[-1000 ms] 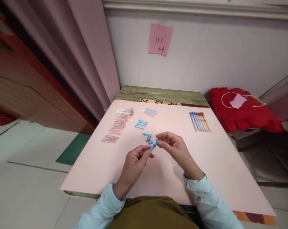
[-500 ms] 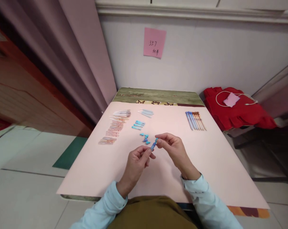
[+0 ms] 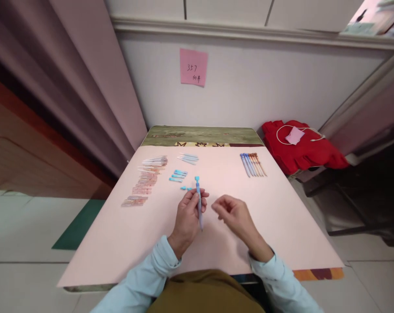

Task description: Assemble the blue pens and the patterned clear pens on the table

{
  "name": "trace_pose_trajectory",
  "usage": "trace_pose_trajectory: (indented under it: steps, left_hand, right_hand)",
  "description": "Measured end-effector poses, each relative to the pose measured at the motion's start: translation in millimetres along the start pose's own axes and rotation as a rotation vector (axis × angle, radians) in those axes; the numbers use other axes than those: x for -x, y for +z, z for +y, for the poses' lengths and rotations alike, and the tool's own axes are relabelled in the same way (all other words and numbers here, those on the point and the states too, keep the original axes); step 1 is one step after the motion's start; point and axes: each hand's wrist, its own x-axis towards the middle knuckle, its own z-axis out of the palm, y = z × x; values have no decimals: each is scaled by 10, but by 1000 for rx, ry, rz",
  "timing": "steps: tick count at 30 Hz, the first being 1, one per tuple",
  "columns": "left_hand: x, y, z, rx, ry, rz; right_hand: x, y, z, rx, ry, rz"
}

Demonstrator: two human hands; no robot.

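Observation:
My left hand (image 3: 187, 215) holds a blue pen (image 3: 200, 213) nearly upright between thumb and fingers, its thin tip pointing down towards me. A bright blue cap piece (image 3: 197, 178) sits at the pen's upper end. To the right, my right hand (image 3: 232, 213) hovers apart from the pen, fingers curled in and thumb against them, with nothing visible in the pinch. Just behind my left hand lie small blue caps (image 3: 183, 188), partly hidden by it. Short blue barrel pieces (image 3: 177, 175) rest beyond these, and pale blue tapered barrels (image 3: 188, 158) lie farther back.
Clear and pinkish pen parts (image 3: 144, 180) lie in groups on the left of the pale-covered table (image 3: 268, 234). A row of blue and brown pens (image 3: 253, 165) is at the back right. A red cloth (image 3: 301, 152) with a white cable lies beyond the right edge.
The pen has turned from slanting between both hands to nearly upright in my left hand. My right hand has let go of its top and moved down, away from it. The view has shifted.

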Motion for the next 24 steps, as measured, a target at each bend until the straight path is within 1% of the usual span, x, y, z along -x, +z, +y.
trace_pose_trajectory:
  steps: [2, 5, 7, 12, 16, 18, 21, 24]
  left_hand:
    - [-46, 45, -26, 14, 35, 25]
    - [-62, 107, -62, -7, 68, 32]
    - [-57, 144, -78, -41, 86, 21]
    - [-119, 255, -122, -105, 135, 12]
    - [-273, 359, -160, -140, 131, -26]
    - [-366, 374, -149, -186, 123, -55]
    - [-481, 277, -78, -311, 151, -47]
    - [-524, 17, 17, -493, 171, -17]
  right_hand:
    - [116, 76, 43, 50, 9, -33]
    - [227, 180, 66, 24, 11, -16]
    - [250, 205, 64, -7, 7, -4]
    - [205, 153, 28, 33, 6, 63]
    - [107, 102, 24, 55, 20, 137]
    - [10, 49, 55, 65, 12, 183]
    - [-231, -123, 150, 114, 3, 294]
    - [-560, -401, 299, 276, -5, 431]
